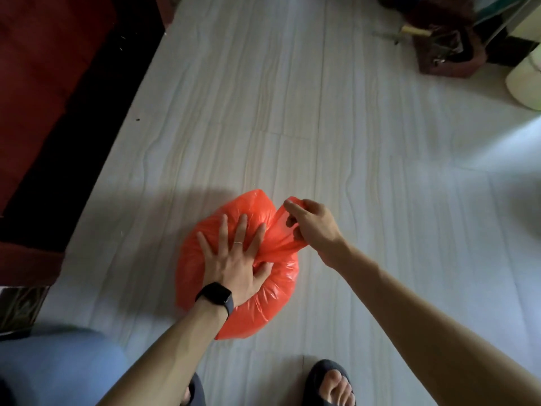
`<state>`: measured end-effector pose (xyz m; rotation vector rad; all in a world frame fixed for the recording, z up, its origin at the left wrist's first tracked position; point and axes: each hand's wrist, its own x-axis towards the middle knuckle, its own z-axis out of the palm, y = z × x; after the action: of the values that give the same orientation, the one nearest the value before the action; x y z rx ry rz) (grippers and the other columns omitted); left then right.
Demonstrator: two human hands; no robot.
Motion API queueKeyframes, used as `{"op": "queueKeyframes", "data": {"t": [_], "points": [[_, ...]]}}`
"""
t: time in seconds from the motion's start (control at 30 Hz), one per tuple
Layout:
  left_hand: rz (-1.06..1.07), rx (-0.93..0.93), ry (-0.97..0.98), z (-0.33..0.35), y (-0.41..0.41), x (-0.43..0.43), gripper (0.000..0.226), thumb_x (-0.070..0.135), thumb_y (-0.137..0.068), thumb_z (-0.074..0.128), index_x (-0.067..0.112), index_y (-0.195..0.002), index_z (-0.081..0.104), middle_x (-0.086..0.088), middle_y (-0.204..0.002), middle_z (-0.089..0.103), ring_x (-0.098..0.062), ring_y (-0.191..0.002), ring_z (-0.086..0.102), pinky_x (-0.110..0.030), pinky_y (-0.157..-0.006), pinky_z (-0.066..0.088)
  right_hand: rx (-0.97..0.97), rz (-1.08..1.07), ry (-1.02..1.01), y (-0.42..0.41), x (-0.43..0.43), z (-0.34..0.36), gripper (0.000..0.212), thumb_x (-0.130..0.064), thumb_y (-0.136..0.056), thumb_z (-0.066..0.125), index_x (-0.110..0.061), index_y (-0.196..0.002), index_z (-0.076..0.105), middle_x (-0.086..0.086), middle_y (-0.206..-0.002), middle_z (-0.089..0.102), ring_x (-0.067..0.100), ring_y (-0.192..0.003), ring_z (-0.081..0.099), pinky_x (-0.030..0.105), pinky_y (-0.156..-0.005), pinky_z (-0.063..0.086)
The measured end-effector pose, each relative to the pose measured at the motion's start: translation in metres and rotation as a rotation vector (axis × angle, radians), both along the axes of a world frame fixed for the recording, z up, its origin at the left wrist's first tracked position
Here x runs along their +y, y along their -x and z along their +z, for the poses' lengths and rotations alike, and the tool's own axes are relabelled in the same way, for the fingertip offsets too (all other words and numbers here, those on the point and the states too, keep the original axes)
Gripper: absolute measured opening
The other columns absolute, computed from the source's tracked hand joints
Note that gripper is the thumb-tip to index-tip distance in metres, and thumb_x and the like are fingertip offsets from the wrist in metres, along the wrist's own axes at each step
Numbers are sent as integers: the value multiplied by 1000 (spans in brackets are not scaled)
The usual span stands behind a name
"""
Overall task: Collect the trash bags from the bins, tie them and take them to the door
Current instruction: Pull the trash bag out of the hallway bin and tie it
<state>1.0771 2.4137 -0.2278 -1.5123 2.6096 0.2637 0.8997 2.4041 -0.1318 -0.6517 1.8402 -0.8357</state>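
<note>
An orange trash bag [272,291] sits on the pale floor [351,142], just beyond the person's sandalled foot [330,385]. The left hand [234,259] lies on top of it, fingers spread flat, thumb beside the gathered neck. To the right, the right hand [310,224] pinches the bag's twisted neck, fingers closed around the plastic.

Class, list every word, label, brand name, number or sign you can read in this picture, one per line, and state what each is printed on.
None can be read.
The orange plastic trash bag shows no print.
The black wristwatch on the left hand has a dark, blank face.
The right hand grips only plain plastic.
</note>
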Motion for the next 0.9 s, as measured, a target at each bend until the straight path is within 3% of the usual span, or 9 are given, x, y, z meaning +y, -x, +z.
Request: {"op": "queueKeyframes", "data": {"t": [0.13,0.2,0.27,0.37,0.5,0.57,0.67,0.8,0.9], "points": [[29,-116,-299,33,-4,-8,83,74,-85,29,47,-147,-19,3,-161,-23,-38,-146,-23,-73,-109,9,-38,-7,-58,-5,3,45,30,-34,-92,59,-5,-92,68,-5,-63,64,12,-49,53,29,-54,46],[11,-206,-496,70,-9,-23,87,71,-84,39,49,-147,-17,7,-160,-26,-37,-147,-17,-63,-115,12,-66,14,-116,-14,7,74,27,-34,-92,57,-9,-89,67,-5,-64,65,12,-52,57,29,-58,48],[-32,-269,-594,118,-16,-35,87,60,-85,52,47,-151,-2,3,-164,-12,-38,-148,7,-53,-118,18,-97,51,-176,-26,11,110,24,-28,-93,52,-12,-80,64,-3,-65,66,14,-56,59,27,-58,45],[16,-268,-635,196,-27,-46,75,40,-86,60,33,-151,24,-10,-157,27,-36,-138,36,-43,-112,34,-131,153,-291,-51,19,156,25,-16,-92,48,-15,-71,61,5,-70,68,18,-60,57,24,-53,39],[70,-338,-712,321,-38,-56,46,38,-83,57,22,-127,58,-11,-131,59,-34,-117,58,-38,-93,50,-4,284,-444,-69,35,220,32,-18,-81,45,-5,-99,68,19,-94,69,33,-88,66,38,-70,51],[62,-336,-721,381,-37,-60,43,39,-83,56,22,-122,60,-9,-127,62,-32,-113,60,-36,-90,51,3,249,-479,-65,43,259,37,-19,-77,48,-4,-103,69,13,-89,63,29,-85,63,40,-78,53],[29,-317,-665,486,-32,-71,51,47,-87,53,23,-133,54,-7,-134,57,-30,-121,55,-40,-98,47,14,147,-461,-52,47,360,43,-27,-64,47,-8,-95,70,8,-82,63,28,-79,63,39,-72,53],[-49,-244,-602,608,-8,-89,52,52,-91,47,27,-136,50,-4,-138,54,-27,-123,53,-37,-99,45,69,21,-398,-8,44,494,19,-31,-66,57,-15,-70,68,4,-67,64,24,-64,61,39,-63,52],[-102,-179,-562,697,22,-97,51,53,-89,46,30,-135,50,-1,-139,54,-26,-123,54,-35,-96,45,95,-75,-350,25,53,605,18,-29,-76,62,-15,-64,65,5,-65,62,21,-62,57,37,-62,50]]}}
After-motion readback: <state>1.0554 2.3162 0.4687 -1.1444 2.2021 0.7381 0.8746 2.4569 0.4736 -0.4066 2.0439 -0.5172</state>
